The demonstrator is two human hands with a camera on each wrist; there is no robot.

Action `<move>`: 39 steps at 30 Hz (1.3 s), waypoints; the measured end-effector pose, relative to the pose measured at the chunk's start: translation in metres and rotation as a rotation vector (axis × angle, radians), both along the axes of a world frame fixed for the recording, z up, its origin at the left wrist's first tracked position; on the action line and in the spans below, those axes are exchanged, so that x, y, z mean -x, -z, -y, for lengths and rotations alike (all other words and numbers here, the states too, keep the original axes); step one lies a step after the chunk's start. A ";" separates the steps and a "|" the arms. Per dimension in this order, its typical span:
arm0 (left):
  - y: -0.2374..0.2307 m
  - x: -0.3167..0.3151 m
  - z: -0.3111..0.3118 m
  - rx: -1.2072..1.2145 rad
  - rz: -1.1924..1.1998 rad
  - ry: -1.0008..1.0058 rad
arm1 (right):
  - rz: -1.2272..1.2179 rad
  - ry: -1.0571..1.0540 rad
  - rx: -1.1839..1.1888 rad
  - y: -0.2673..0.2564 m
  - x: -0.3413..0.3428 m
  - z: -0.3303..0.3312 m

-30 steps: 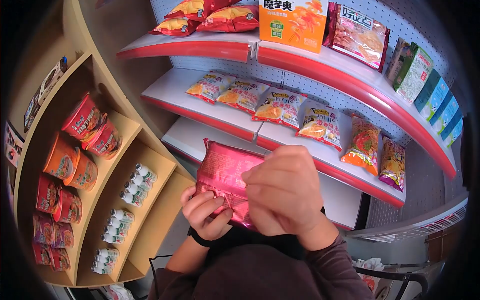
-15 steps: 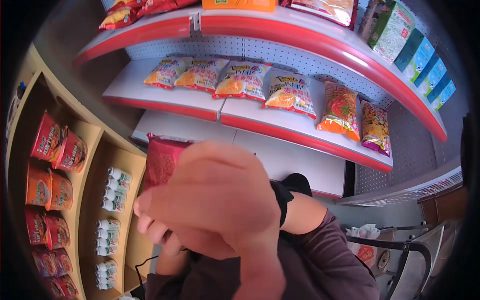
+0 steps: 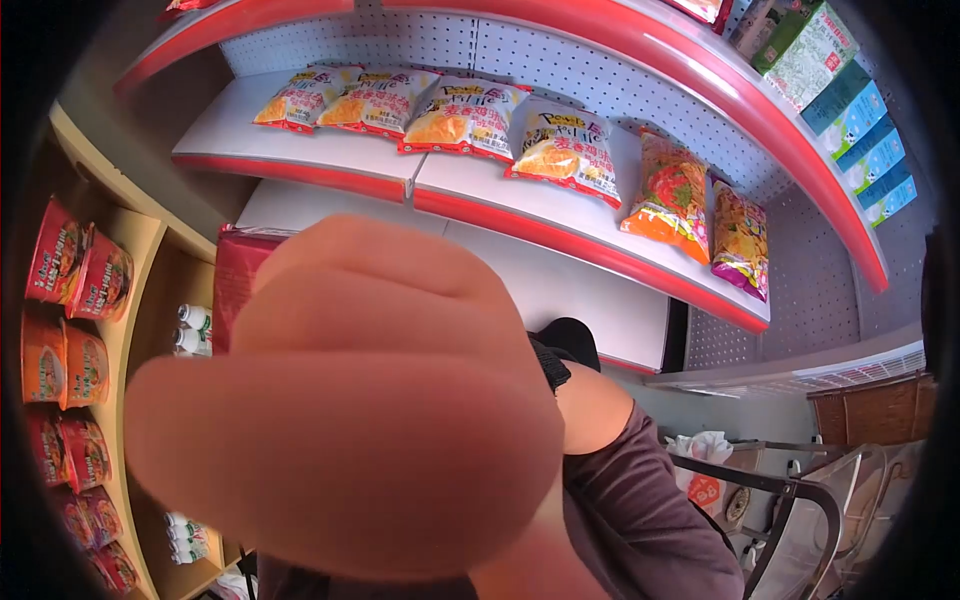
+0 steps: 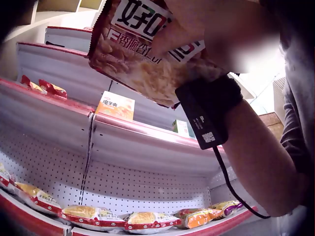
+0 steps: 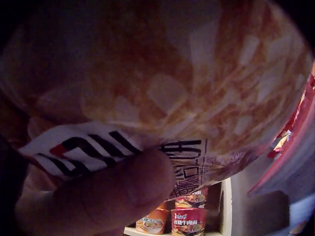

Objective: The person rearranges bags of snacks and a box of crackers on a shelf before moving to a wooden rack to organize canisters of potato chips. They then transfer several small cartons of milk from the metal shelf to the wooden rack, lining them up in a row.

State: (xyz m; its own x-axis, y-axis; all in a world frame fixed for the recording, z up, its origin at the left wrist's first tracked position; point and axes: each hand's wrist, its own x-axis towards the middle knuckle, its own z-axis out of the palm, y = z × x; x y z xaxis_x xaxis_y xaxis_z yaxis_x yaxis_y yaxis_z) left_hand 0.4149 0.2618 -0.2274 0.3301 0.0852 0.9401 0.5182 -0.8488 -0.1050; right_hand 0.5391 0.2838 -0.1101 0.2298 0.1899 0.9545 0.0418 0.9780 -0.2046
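Nearer hand (image 3: 350,410) looms larger, red snack packet (image 3: 236,275) farther left in head view; which hand grasps it, cannot tell.

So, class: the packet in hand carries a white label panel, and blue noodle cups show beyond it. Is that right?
Not the colour: the right wrist view shows red and orange noodle cups beyond the packet. The white label panel is correct.

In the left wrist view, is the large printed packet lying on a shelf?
No, the packet is held up in front of the shelves, with fingers across its front.
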 end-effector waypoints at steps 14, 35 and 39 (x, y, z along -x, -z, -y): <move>0.016 0.007 -0.003 0.062 0.018 -0.033 | -0.147 0.044 -0.020 -0.011 0.019 -0.007; 0.022 0.005 -0.002 0.095 0.020 -0.077 | -0.170 -0.092 -0.005 -0.011 0.017 -0.004; 0.022 0.005 -0.001 0.098 0.018 -0.088 | -0.088 -0.058 0.020 -0.009 0.010 -0.001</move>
